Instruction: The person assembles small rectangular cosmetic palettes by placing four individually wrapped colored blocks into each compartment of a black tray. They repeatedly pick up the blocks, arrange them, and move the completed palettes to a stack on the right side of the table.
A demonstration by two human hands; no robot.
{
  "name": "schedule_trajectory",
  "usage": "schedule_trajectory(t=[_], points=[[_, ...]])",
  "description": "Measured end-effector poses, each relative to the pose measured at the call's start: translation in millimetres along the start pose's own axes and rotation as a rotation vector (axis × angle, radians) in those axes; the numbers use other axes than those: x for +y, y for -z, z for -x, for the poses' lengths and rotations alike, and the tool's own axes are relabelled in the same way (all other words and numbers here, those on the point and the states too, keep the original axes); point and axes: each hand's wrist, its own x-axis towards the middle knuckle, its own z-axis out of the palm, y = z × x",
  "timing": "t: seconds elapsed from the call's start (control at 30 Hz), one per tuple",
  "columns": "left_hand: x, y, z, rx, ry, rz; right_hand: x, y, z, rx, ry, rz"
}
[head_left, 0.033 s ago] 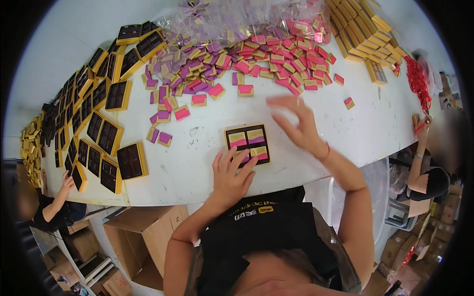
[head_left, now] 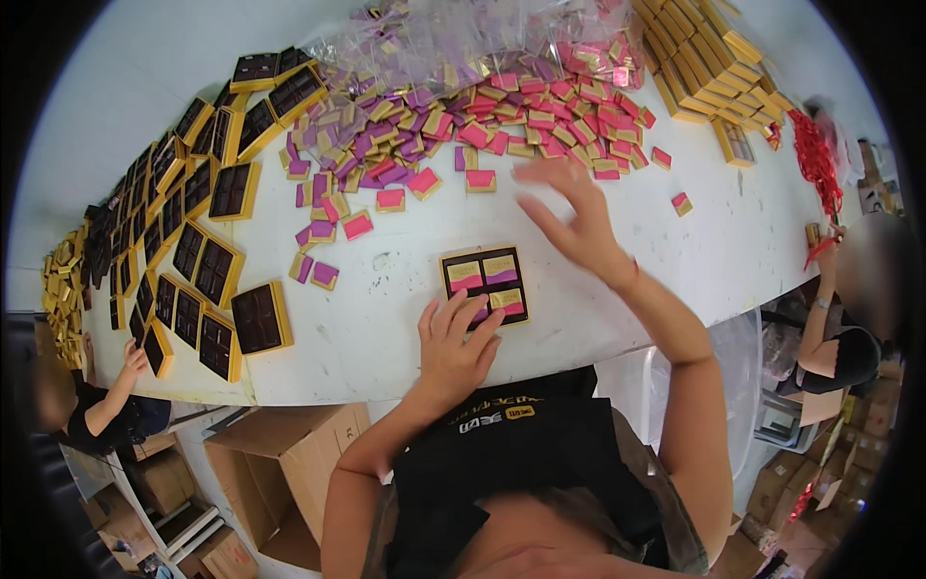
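Observation:
A square gold-edged box with dark compartments (head_left: pixel 479 253) lies in front of me. Small flat wrapped pieces sit in it: a gold-and-pink piece (head_left: pixel 465 274) at the far left, a gold-and-purple piece (head_left: pixel 501 269) at the far right and another gold-and-pink piece (head_left: pixel 507 300) at the near right. My left hand (head_left: pixel 457 340) rests at the near left compartment with fingers apart, partly covering a purple piece there. Beyond the box, my right hand (head_left: pixel 582 224) is raised over the table, slightly blurred, fingers spread and nothing visible in them.
A large heap of pink, purple and gold pieces (head_left: pixel 415 135) spreads across the far side, beneath clear plastic bags (head_left: pixel 434 43). Dark-lined boxes (head_left: pixel 231 190) crowd the left, and gold boxes (head_left: pixel 699 63) are stacked far right. Co-workers' hands (head_left: pixel 134 358) show at both sides. Red ribbon (head_left: pixel 818 159) hangs right.
My right hand has shifted slightly away from me and to the left, toward the heap. My left hand stays at the box.

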Motion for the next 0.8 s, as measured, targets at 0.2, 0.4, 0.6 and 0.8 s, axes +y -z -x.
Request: schedule_trajectory(t=[0.2, 0.4, 0.6, 0.8], points=[[-2.8, 5.5, -7.8, 0.027, -0.038, 0.11, 57.2, -46.3, -182.2, 0.143, 0.354, 0.811], [-5.1, 8.2, -9.5, 0.042, -0.049, 0.172, 50.2, -30.9, -247.7, -0.378, 0.162, 0.891], [-6.1, 6.7, -8.4, 0.053, -0.029, 0.232, 18.2, 32.0, -159.2, -0.15, 0.34, 0.739], [-8.4, 7.3, -6.4, 0.046, 0.005, 0.278, -7.1, 63.7, -17.6, -0.454, -0.273, -0.593]])
